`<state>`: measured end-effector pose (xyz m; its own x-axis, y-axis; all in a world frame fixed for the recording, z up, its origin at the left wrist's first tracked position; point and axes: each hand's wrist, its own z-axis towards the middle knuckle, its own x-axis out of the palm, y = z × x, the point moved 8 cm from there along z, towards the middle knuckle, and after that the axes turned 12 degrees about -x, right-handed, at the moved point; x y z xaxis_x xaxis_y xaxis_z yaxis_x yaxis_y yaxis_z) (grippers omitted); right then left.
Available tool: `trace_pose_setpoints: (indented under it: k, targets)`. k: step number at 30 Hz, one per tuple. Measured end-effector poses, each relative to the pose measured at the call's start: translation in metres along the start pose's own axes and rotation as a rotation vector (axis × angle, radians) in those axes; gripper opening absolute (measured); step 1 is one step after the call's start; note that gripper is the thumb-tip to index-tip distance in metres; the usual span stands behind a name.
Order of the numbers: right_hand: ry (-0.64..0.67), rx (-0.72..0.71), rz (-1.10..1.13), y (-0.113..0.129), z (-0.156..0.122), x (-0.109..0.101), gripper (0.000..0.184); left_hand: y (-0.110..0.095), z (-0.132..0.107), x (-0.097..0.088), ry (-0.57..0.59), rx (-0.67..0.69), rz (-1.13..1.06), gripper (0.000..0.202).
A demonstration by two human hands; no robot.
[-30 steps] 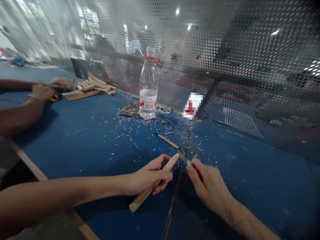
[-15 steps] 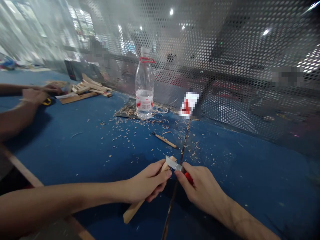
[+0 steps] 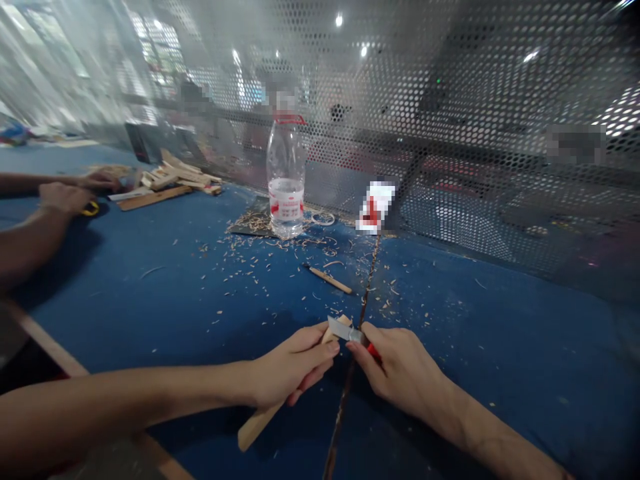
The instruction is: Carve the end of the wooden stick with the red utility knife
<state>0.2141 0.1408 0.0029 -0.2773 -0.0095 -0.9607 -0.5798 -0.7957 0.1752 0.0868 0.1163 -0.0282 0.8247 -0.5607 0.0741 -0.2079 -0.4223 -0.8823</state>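
The left grip [image 3: 295, 363] clasps the wooden stick [image 3: 260, 425] above the bench [image 3: 175, 307], the right grip [image 3: 403, 360] clutches the knife [image 3: 354, 334], and too hard a push could skid its blade [image 3: 339, 327] into the left thumb [image 3: 330, 347]

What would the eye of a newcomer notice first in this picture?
Probably the tall clear bottle, standing upright before the perforated screen. Then, in front, the left hand grips a wooden stick, while the right hand holds a knife across its far end. Pale shavings lie scattered around the bottle's base.
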Motion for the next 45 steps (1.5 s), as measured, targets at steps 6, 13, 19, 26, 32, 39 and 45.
trace_pose_setpoints:
  k: [6, 13, 19, 26, 32, 39, 45]
  targets:
    - [-0.026, -0.041, -0.107, 0.001, -0.002, -0.003, 0.046, -0.001, -0.003, 0.0, 0.021, -0.023, 0.076, 0.049]
    - [-0.044, -0.093, -0.24, -0.003, -0.002, -0.005, 0.055, -0.003, -0.004, 0.0, 0.022, -0.049, 0.056, 0.049]
    - [-0.086, -0.119, -0.253, -0.008, -0.002, -0.005, 0.051, -0.006, -0.005, 0.002, 0.079, -0.052, 0.022, 0.056]
    - [-0.194, 0.23, -0.284, -0.091, -0.018, -0.033, 0.047, 0.01, -0.021, -0.006, 0.04, -0.107, 0.049, 0.058]
    - [-0.207, 0.04, -0.186, -0.039, -0.01, -0.031, 0.046, 0.008, -0.017, -0.004, 0.025, -0.131, 0.062, 0.044]
    - [-0.218, -0.188, -0.153, 0.03, -0.003, -0.024, 0.052, 0.012, -0.01, 0.003, 0.065, -0.142, -0.002, 0.051]
    - [-0.226, -0.186, -0.196, 0.03, 0.0, -0.023, 0.055, 0.018, -0.009, 0.001, -0.012, -0.139, 0.021, 0.045]
